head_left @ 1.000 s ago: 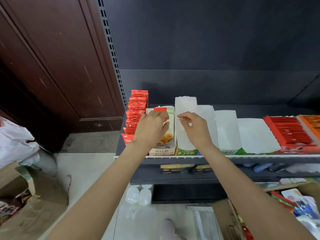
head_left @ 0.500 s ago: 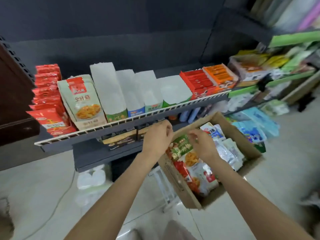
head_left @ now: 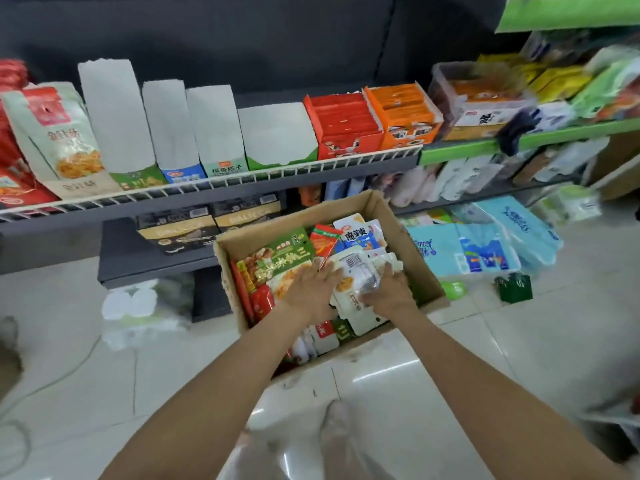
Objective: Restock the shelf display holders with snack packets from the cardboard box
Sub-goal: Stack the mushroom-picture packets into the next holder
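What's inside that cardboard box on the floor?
The cardboard box holds loose snack packets: a large green packet, red ones, and white packets under both hands, left hand and right hand. Whatever lies beneath the top layer is covered.

— What's going on in the cardboard box (head_left: 408, 237)?
— Both hands are down in it. The left hand (head_left: 311, 292) lies flat on the snack packets (head_left: 284, 261); the right hand (head_left: 389, 294) has its grip on a white packet (head_left: 360, 275).
— And the shelf (head_left: 207, 188)?
— White display holders (head_left: 214, 123) stand in a row above.
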